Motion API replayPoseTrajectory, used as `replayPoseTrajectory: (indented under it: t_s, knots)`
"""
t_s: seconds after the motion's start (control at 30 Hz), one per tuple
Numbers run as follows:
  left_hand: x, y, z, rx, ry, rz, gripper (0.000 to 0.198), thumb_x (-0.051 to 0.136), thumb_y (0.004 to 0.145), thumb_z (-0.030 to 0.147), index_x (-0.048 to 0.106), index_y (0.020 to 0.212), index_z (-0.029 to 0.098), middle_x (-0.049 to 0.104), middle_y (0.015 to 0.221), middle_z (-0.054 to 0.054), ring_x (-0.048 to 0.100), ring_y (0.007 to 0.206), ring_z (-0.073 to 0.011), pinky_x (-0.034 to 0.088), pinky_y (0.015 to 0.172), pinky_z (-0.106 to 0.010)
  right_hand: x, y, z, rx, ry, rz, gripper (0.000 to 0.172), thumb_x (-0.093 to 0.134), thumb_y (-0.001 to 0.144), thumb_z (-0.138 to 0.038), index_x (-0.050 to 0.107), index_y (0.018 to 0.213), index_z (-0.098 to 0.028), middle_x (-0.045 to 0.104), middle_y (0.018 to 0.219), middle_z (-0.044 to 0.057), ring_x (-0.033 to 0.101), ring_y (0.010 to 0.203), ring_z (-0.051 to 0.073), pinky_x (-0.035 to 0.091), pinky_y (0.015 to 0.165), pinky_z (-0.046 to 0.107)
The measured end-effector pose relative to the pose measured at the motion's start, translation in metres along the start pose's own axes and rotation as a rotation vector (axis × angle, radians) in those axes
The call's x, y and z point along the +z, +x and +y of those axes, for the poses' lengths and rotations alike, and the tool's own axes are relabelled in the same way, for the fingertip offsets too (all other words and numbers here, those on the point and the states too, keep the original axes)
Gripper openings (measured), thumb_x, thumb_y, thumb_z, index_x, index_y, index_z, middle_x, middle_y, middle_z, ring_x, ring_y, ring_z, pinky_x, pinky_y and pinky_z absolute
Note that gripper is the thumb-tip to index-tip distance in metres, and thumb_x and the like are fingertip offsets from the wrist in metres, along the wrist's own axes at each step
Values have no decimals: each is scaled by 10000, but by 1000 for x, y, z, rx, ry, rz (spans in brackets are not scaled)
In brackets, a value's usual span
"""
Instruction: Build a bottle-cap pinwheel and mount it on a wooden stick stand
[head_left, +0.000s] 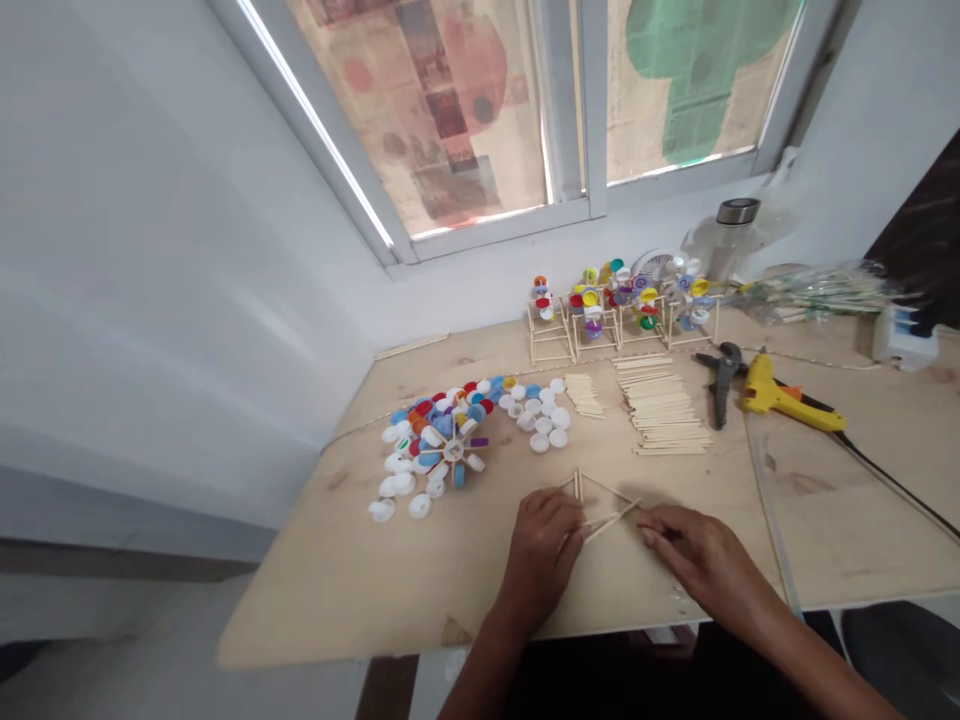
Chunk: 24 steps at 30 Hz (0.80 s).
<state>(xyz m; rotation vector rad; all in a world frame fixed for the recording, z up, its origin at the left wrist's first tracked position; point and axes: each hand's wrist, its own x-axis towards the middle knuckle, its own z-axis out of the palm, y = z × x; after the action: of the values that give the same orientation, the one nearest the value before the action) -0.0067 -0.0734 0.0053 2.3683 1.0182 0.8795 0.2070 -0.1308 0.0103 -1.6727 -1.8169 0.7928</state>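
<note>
A small frame of thin wooden sticks (609, 484) is between my two hands, low over the table. My left hand (541, 555) is closed round its left side, and the fingers cover part of the sticks. At the frame's right corner, where sticks cross, my right hand (701, 560) pinches with thumb and forefinger. Beyond my hands lie a pile of longer sticks (664, 405) and a small group of short ones (583, 395). To the left, a wheel of sticks and bottle caps (454, 450) rests against loose coloured and white bottle caps (546, 410).
A yellow hot glue gun (791, 397) with a black cord and a pair of dark-handled cutters (724, 385) lie at the right. Stick stands with cap wheels (592, 315) line the wall, near a clear bottle (731, 240), bagged sticks (817, 290) and a white adapter (906, 338).
</note>
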Motion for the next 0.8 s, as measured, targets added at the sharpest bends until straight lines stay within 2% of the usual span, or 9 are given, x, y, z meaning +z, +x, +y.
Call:
replayPoseTrajectory:
  t_s: [0.1,0.27,0.5,0.8]
  knots:
    - [3,0,-2,17,68,-1,113,547,848,131,626,812,204,720,993,-51,591,1002,-221,446,908,-407,3,-4,6,-16,-60,30,270,455,902,-341,702,899,-232,728,894,42,669,810,199,511,766,321]
    - [8,-2,-3,8,172,-30,100,565,841,140,641,839,205,722,1057,-60,600,991,-235,456,896,-430,6,-7,9,-22,-87,33,258,466,901,-333,706,901,-239,730,892,27,679,827,192,526,763,315]
    - [10,-6,-4,3,157,-20,111,551,843,123,627,839,204,719,1070,-60,619,973,-211,451,899,-414,9,-9,7,-62,-123,34,298,433,928,-341,707,892,-231,734,921,41,685,840,193,532,763,313]
    - [3,-17,-11,-30,130,-10,122,526,855,121,613,824,201,710,1091,-55,616,995,-227,449,905,-431,13,-13,12,-57,-130,16,300,440,929,-346,714,914,-225,732,934,54,680,856,200,532,781,321]
